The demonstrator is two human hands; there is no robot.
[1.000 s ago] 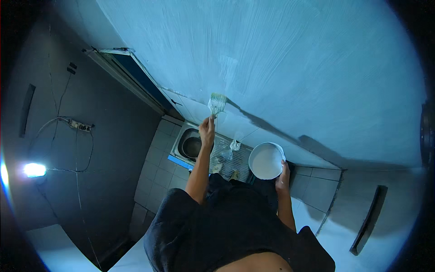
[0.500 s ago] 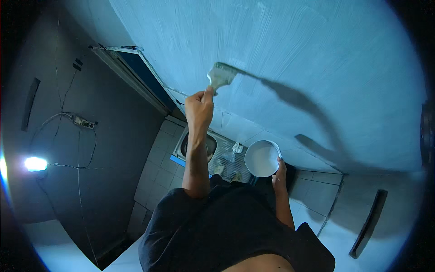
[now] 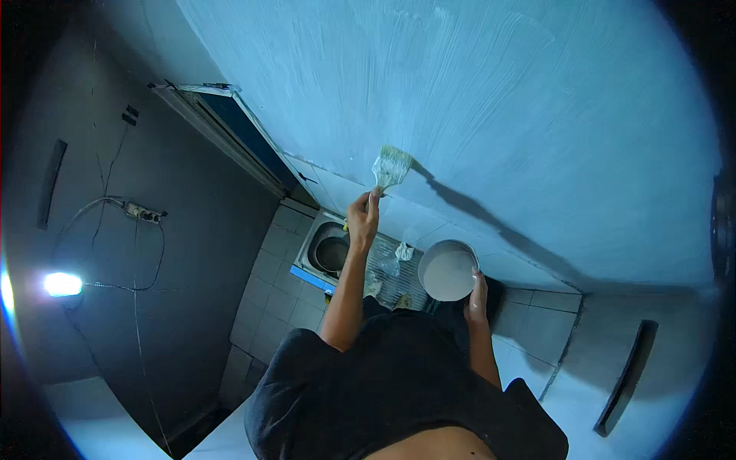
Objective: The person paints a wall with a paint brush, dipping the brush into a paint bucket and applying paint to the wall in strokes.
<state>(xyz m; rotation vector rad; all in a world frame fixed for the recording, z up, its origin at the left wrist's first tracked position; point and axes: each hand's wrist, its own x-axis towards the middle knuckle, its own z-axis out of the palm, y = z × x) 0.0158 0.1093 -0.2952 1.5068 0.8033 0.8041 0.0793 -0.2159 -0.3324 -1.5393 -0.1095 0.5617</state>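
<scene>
below, a steel sink unit stands against the wall on the tiled floor. its round basin sits at the left, and the ribbed draining board beside it carries a crumpled whitish rag and a few small items too dim to tell apart.

A small tiled washroom under renovation: grey square floor tiles, a squat toilet pan with a blue edge set in the floor, a freshly brush-streaked pale plaster wall, and a bare work lamp with loose cables.
</scene>
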